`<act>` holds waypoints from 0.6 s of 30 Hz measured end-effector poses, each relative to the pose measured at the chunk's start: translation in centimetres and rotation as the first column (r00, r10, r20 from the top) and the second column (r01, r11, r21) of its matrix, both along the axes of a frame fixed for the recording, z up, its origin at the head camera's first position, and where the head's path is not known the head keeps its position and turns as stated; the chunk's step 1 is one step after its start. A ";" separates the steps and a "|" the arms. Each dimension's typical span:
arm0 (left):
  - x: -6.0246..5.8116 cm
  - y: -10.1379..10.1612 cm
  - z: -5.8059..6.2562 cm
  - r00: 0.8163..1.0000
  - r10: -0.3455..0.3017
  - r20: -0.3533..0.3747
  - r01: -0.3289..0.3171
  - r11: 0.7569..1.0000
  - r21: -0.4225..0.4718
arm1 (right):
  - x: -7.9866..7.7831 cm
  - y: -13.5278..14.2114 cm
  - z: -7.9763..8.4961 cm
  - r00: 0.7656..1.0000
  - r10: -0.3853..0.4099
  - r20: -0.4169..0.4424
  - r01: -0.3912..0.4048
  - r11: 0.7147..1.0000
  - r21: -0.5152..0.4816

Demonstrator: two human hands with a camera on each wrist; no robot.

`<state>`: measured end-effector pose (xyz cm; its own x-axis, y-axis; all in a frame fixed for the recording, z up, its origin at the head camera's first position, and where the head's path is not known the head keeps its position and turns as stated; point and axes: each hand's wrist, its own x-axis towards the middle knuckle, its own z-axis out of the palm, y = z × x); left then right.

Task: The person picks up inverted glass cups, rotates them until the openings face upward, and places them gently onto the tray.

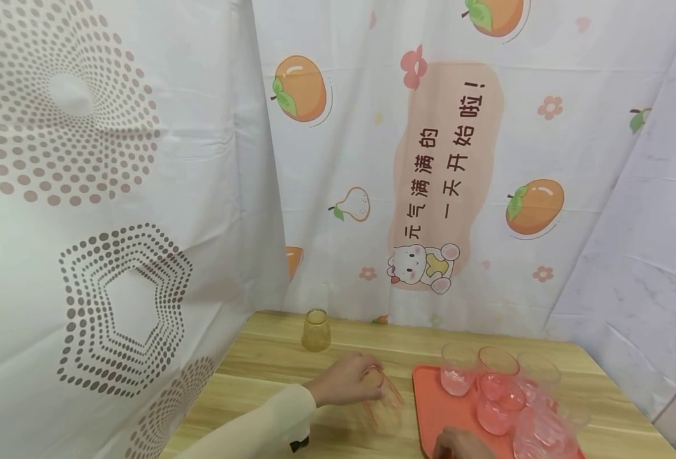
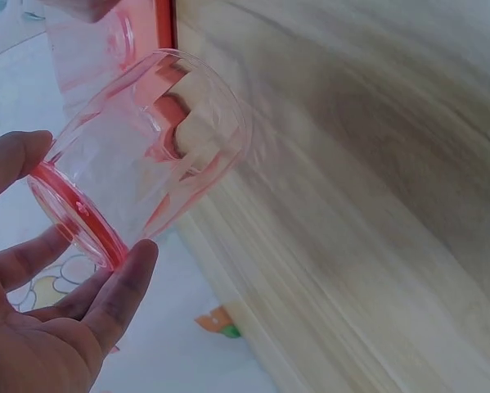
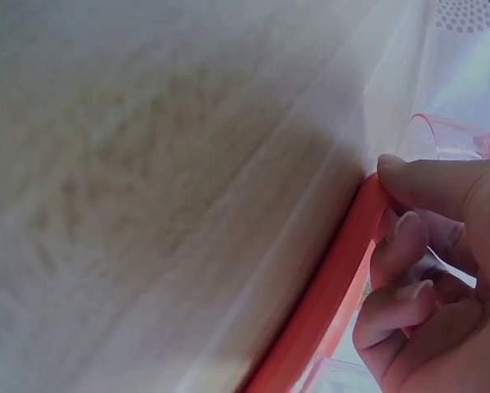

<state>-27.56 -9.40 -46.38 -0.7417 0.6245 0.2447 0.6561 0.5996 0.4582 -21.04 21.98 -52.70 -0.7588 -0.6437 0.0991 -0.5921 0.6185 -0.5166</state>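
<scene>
My left hand (image 1: 346, 380) grips a clear drinking glass (image 2: 187, 110) by its pinkish-red base. In the left wrist view the fingers and thumb spread around that base, and the wide mouth points away from the palm. The glass is held mouth down over the wooden table, just left of the red tray (image 1: 422, 414). My right hand (image 1: 463, 444) is at the tray's near left side. In the right wrist view its thumb (image 3: 429, 184) presses the tray's rim (image 3: 330, 299), with the other fingers curled on the inner side, pinching it.
Several clear and pinkish glasses (image 1: 500, 405) crowd the tray's right part. An amber glass (image 1: 317, 335) stands upside down near the table's (image 1: 269, 344) back left. Printed curtains (image 1: 344, 159) hang behind and to both sides.
</scene>
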 end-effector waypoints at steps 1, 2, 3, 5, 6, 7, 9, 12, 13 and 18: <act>0.1 0.1 0.0 1.000 -0.005 0.000 0.005 1.000 0.008 | 0.0 0.0 0.0 1.000 -0.015 0.018 0.015 1.000 -0.003; 0.1 0.3 -0.1 1.000 -0.010 0.001 0.010 1.000 0.013 | 0.0 0.0 -0.1 0.999 -0.029 0.036 0.030 1.000 -0.009; 0.2 0.4 -0.1 1.000 -0.011 0.005 0.011 1.000 0.018 | 0.1 0.0 -0.1 0.997 -0.051 0.058 0.052 0.999 -0.011; 0.4 0.7 0.0 0.999 -0.011 0.046 0.010 0.999 0.035 | 0.4 -0.3 0.0 0.983 -0.126 0.133 0.129 0.992 -0.015; 0.4 0.8 -0.1 0.997 -0.015 0.069 0.012 0.999 0.049 | 0.6 -0.5 0.0 0.970 -0.169 0.176 0.176 0.984 -0.023; 0.5 0.9 -0.1 0.996 -0.018 0.093 0.012 0.998 0.064 | 0.8 -0.7 0.1 0.956 -0.208 0.209 0.220 0.975 -0.035; 0.6 1.1 -0.1 0.990 -0.031 0.137 0.018 0.996 0.093 | 1.0 -1.1 0.2 0.935 -0.249 0.252 0.272 0.961 -0.058; 0.7 1.3 -0.3 0.985 -0.064 0.163 0.041 0.990 0.137 | 1.0 -1.5 0.5 0.912 -0.257 0.320 0.314 0.939 -0.139; 0.7 1.4 -0.3 0.983 -0.069 0.172 0.044 0.988 0.147 | 0.9 -1.6 0.6 0.905 -0.251 0.343 0.322 0.932 -0.167; 0.7 1.7 -0.8 0.970 -0.091 0.225 0.046 0.979 0.197 | 0.7 -1.6 0.6 0.872 -0.219 0.438 0.367 0.885 -0.286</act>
